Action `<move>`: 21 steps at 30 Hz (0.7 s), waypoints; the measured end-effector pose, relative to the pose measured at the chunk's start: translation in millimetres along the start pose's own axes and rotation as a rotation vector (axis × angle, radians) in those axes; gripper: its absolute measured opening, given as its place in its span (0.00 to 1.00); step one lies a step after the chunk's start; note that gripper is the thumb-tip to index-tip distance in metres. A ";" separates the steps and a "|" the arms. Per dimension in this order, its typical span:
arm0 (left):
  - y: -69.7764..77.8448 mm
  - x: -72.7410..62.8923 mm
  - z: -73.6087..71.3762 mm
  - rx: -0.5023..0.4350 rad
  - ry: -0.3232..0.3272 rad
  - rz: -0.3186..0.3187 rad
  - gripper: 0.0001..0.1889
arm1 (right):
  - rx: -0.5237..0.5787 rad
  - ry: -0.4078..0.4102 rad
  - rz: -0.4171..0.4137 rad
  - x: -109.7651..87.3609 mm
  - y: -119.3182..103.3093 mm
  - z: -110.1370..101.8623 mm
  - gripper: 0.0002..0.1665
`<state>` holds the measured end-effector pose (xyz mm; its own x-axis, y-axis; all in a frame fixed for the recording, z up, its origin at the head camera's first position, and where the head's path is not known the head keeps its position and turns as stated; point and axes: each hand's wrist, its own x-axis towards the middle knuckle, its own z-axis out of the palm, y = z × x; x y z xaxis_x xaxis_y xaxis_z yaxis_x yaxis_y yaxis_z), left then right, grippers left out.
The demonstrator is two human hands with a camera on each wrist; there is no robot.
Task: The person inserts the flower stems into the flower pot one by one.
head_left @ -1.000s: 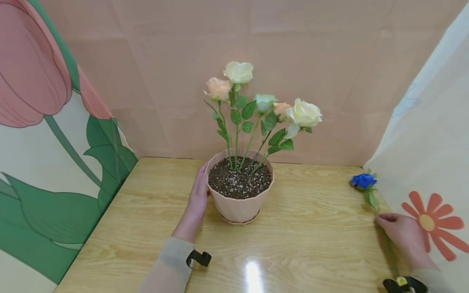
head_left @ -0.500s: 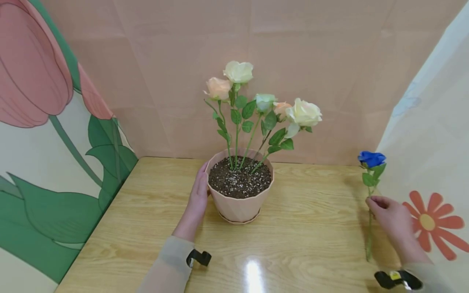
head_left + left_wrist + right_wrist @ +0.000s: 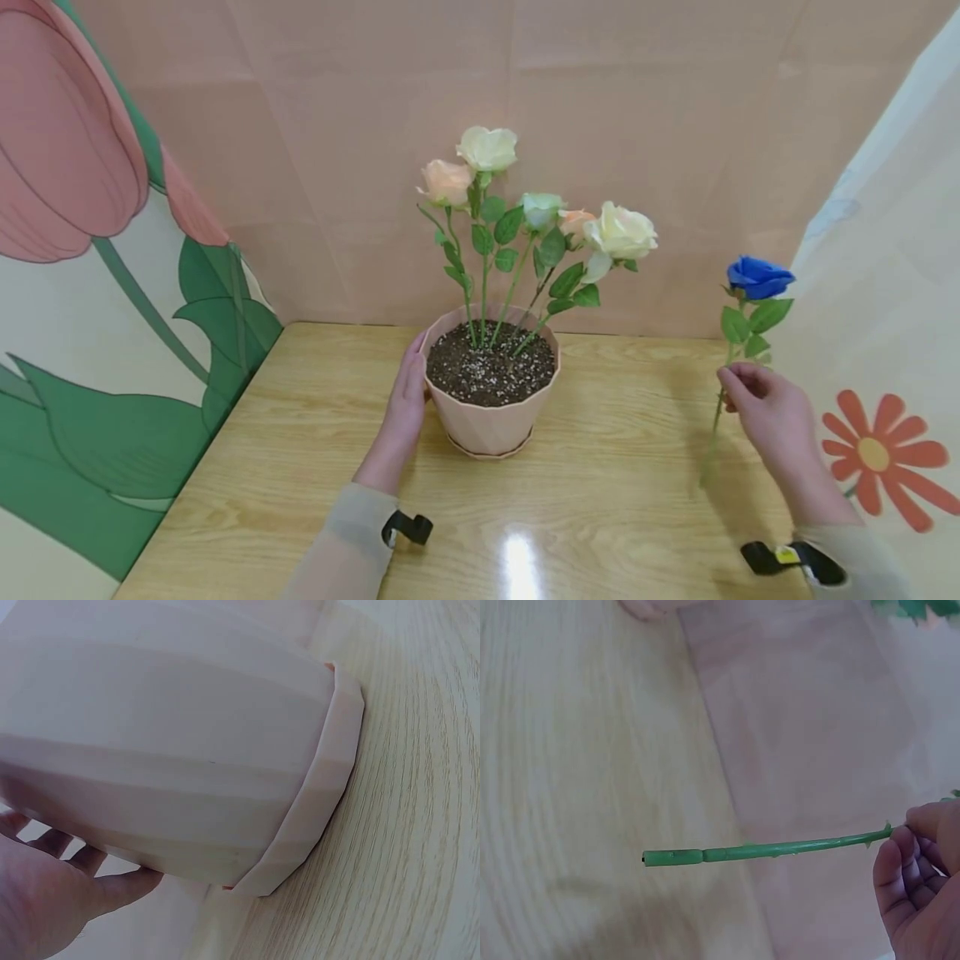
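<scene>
A pale pink flowerpot (image 3: 491, 427) of dark soil (image 3: 487, 379) stands on its saucer (image 3: 319, 802) near the back of the table. My left hand (image 3: 403, 408) rests against the pot's left side, its fingers laid along the wall. At the right, my right hand (image 3: 776, 421) pinches the green stem of a blue rose (image 3: 759, 277) between thumb and fingertips. The rose is held up off the table, bloom at the top, slightly tilted. In the right wrist view the stem (image 3: 780, 849) shows its bare cut end pointing away from my fingers.
Several roses stand in the soil: cream (image 3: 487, 150), peach (image 3: 447, 182) and pale green (image 3: 542, 210), with a cream one (image 3: 622, 232) leaning right. The wooden table (image 3: 615, 500) meets a pink backdrop (image 3: 360, 208) behind, with flower-printed sheets at both sides.
My right hand has lifted the blue rose from the table's right edge, bringing it up and to the left, and the stem has turned more upright. The left hand and pot have stayed put.
</scene>
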<state>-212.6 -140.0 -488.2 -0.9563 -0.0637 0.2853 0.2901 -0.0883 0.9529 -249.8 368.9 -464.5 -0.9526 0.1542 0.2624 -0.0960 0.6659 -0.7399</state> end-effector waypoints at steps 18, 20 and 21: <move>-0.3 0.2 1.2 0.004 0.011 -0.013 0.29 | 0.155 0.072 -0.154 -18.5 -119.4 0.5 0.21; 0.0 -0.1 1.3 0.001 0.010 -0.009 0.29 | 0.196 0.091 -0.180 -21.3 -132.6 2.1 0.18; 0.2 -0.1 1.4 0.001 0.009 -0.008 0.29 | 0.216 0.102 -0.194 -22.9 -139.4 3.1 0.17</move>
<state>-212.5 -138.6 -487.9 -0.9582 -0.0721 0.2768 0.2825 -0.0881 0.9552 -215.6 270.3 -369.2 -0.8778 0.1189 0.4641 -0.3427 0.5211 -0.7817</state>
